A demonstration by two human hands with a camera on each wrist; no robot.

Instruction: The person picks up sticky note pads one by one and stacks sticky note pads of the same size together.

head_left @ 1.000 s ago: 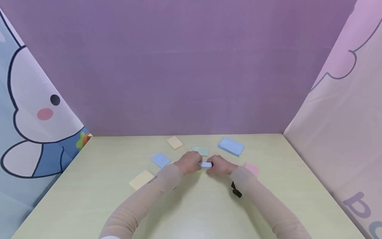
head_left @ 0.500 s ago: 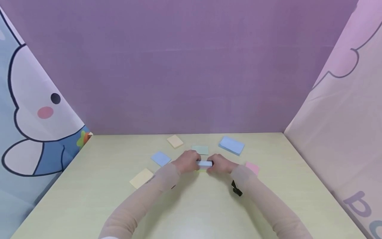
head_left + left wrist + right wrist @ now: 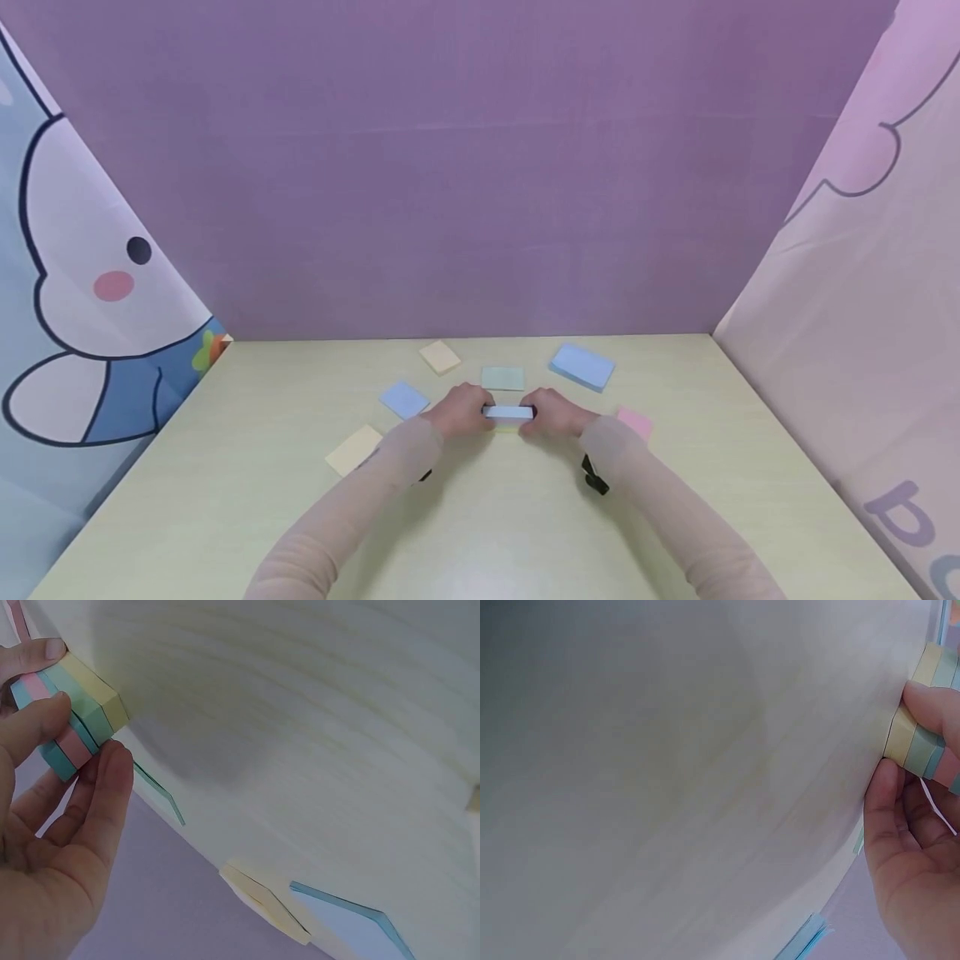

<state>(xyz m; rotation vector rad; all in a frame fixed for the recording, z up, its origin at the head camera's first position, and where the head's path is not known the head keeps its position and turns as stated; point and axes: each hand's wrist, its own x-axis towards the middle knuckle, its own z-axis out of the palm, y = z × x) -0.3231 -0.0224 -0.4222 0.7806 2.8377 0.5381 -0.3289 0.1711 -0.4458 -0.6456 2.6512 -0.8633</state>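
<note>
Near the table's middle, both hands hold a stack of sticky note pads, pale blue on top and yellow at the bottom. My left hand is at its left end. In the left wrist view, the thumb lies on one face of the layered stack and the fingertips touch its lower corner. My right hand grips the right end; in the right wrist view its thumb and fingers pinch the yellow, green and pink layers. Just behind the stack lies a flat green pad.
A thick blue pad lies at the back right, with a pink pad partly hidden by the right sleeve. To the left are a small cream pad, a blue pad and a larger cream pad. A purple panel stands behind.
My left hand has shifted left along the stack, showing more of its blue top and of the green pad behind. The right hand stays in about the same place.
</note>
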